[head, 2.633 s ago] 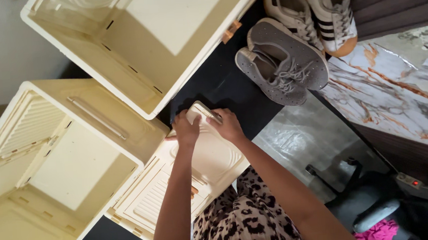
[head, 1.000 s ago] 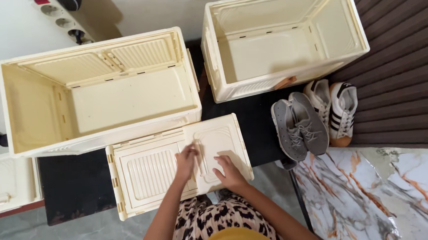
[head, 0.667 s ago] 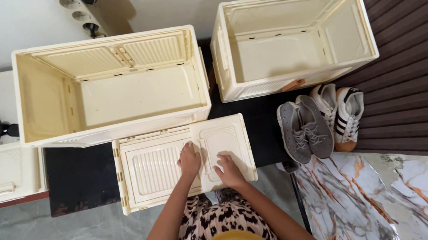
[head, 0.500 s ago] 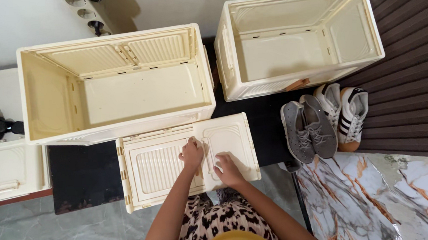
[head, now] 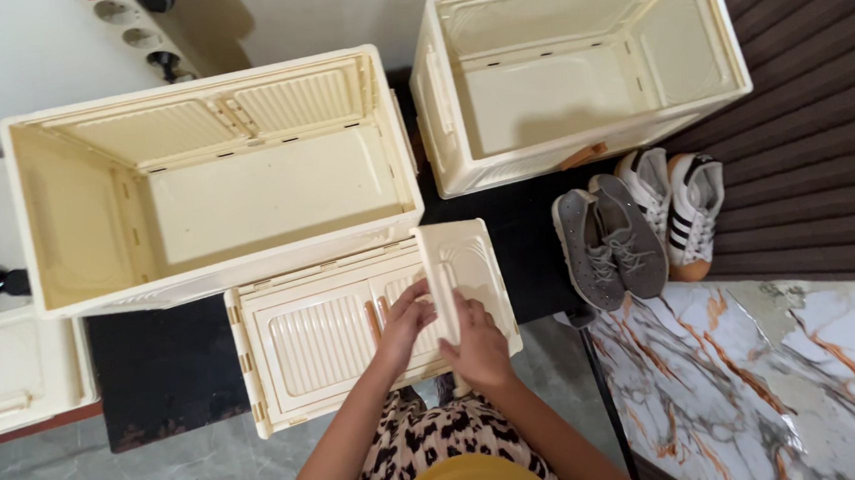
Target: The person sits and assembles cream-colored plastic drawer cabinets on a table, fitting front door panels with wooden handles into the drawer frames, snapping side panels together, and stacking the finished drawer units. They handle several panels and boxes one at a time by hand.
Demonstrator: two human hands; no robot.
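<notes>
**Two crates up, third one still flat**

Grey floor tiles on the left, marble slab (head: 807,364) bottom right, a brown ribbed mat (head: 818,92) top right, and a dark low table (head: 166,369) running through the middle of it all.

Progress as far as I can judge: two cream folding crates look fully opened, the big one on the left (head: 213,185) and another at top right (head: 575,59), both standing with walls up and nothing inside. The third, a collapsed crate (head: 314,343), lies flat on the dark table right in front of the person, so it looks like the one in hand.

Its hinged panel (head: 465,267) on the right side is tilted up off the flat stack. Left hand (head: 405,324) lies with fingers spread on the ribbed top next to that panel's edge, pressing rather than gripping. Right hand (head: 477,347) rests flat on the lower part of the panel, fingers loosely curled at its edge; can't tell if it's actually pinching it.

So roughly: one wall starting up, the rest still folded.

Also around: grey sneakers (head: 609,247) and white striped sneakers (head: 686,202) beside the mat, and a power strip (head: 137,30) top left.
</notes>
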